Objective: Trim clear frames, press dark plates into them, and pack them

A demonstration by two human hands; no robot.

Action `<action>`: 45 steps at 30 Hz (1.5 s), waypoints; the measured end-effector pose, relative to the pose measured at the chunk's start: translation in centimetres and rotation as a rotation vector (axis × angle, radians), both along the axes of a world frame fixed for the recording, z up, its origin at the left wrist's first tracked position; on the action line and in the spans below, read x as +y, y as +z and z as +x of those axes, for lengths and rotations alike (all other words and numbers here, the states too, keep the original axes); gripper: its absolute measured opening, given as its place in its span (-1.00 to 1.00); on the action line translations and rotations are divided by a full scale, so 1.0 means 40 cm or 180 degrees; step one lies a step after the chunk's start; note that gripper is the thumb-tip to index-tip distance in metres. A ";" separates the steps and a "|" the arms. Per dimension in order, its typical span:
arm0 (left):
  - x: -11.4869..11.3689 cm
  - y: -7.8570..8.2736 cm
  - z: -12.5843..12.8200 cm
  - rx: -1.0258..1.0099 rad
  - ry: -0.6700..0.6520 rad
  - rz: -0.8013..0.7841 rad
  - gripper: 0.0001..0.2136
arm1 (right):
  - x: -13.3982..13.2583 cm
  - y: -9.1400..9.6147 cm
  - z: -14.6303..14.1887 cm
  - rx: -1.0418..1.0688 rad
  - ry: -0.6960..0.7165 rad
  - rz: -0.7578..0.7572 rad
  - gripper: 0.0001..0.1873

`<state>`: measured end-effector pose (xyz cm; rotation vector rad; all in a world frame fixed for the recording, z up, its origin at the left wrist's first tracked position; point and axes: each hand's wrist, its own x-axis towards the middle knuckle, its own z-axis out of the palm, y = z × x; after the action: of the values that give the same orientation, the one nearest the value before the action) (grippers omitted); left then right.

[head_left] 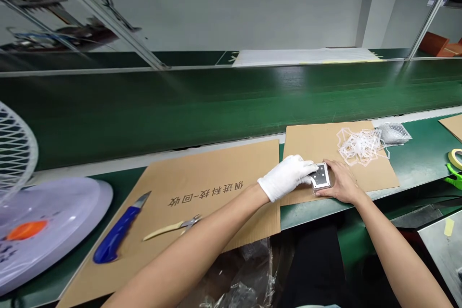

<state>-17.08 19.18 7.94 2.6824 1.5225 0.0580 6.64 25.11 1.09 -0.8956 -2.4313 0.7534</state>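
Note:
My left hand (287, 177), in a white cloth glove, presses its fingertips on the left side of a small square black-and-silver part (321, 176). My right hand (339, 184), bare, grips the same part from the right and below. The part has several small round holes on its dark face, and the fingers hide its lower edge. Both hands rest over a brown cardboard sheet (310, 139). A tangle of thin white plastic strips (361, 147) lies on that sheet, just beyond my right hand.
A second cardboard sheet (216, 202) with printed Chinese characters holds a blue utility knife (115, 233) and cream-handled snips (173, 227). A fan (46, 226) stands left. A green conveyor belt (231, 101) runs behind. Tape (455, 159) and a bubble-wrap bag (393, 132) lie right.

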 end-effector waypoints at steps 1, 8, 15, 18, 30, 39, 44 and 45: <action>0.001 -0.002 -0.001 0.0009 -0.0018 0.0010 -0.77 | 0.000 0.000 0.000 -0.0001 0.0000 0.0003 0.15; 0.011 -0.016 -0.004 -0.0047 -0.0080 0.0026 -0.76 | 0.001 -0.003 0.001 0.0019 0.0020 0.0019 0.17; -0.007 -0.007 -0.011 -0.0188 0.0125 0.0056 -0.63 | 0.002 -0.004 0.001 0.0010 0.0009 -0.0003 0.18; -0.024 -0.011 -0.018 -0.0463 0.0200 0.0085 -0.51 | 0.004 -0.008 0.001 0.0015 0.0011 -0.0014 0.20; -0.018 -0.129 -0.019 -0.2544 0.1692 -0.0557 -0.56 | -0.033 -0.013 0.024 0.0569 0.0167 0.0661 -0.51; -0.006 -0.141 -0.021 -0.2837 0.1652 -0.0548 -0.56 | -0.058 -0.027 0.030 0.0156 0.0248 0.1136 -0.76; 0.009 -0.152 -0.031 -0.3247 0.1575 -0.0864 -0.56 | -0.073 -0.022 0.032 0.0071 0.0163 0.1387 -0.72; 0.011 -0.152 -0.033 -0.3276 0.1558 -0.0875 -0.56 | -0.077 -0.020 0.034 0.0059 0.0149 0.1451 -0.71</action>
<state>-18.41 19.61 1.84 1.5315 1.5391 0.9750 7.99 22.04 0.31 -0.6479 -2.4638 0.1994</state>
